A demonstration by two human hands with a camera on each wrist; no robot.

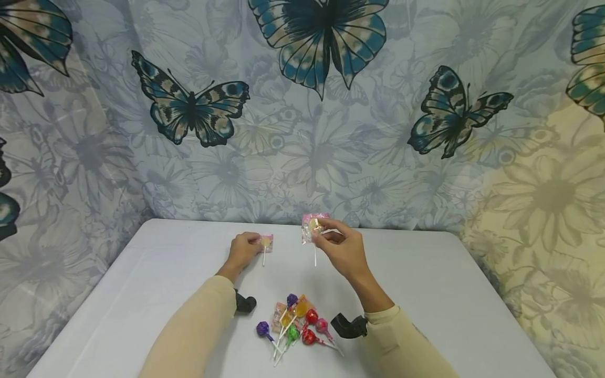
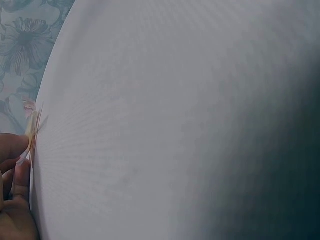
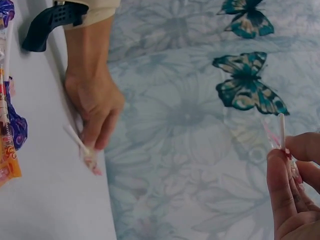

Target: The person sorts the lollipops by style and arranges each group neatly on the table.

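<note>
Near the table's far edge, the left hand [image 1: 244, 252] pinches a yellowish lollipop [image 1: 266, 242] in a clear and pink wrapper, its white stick pointing toward the person. In the left wrist view, thumb and finger hold this lollipop [image 2: 32, 127] by its edge. To the right, the right hand [image 1: 344, 248] pinches a second wrapped lollipop [image 1: 313, 224] at its head, raised higher, stick hanging down. The right wrist view shows that lollipop's stick [image 3: 282, 130] standing between thumb and fingertips.
A pile of wrapped lollipops lies between the forearms: purple [image 1: 262, 329], green [image 1: 292, 333], red [image 1: 311, 316], pink [image 1: 322, 325] and orange [image 1: 301, 308]. Black wrist mounts [image 1: 348, 326] jut from both sleeves over the white table [image 1: 416, 283]. A butterfly-patterned cloth [image 1: 321, 147] hangs behind.
</note>
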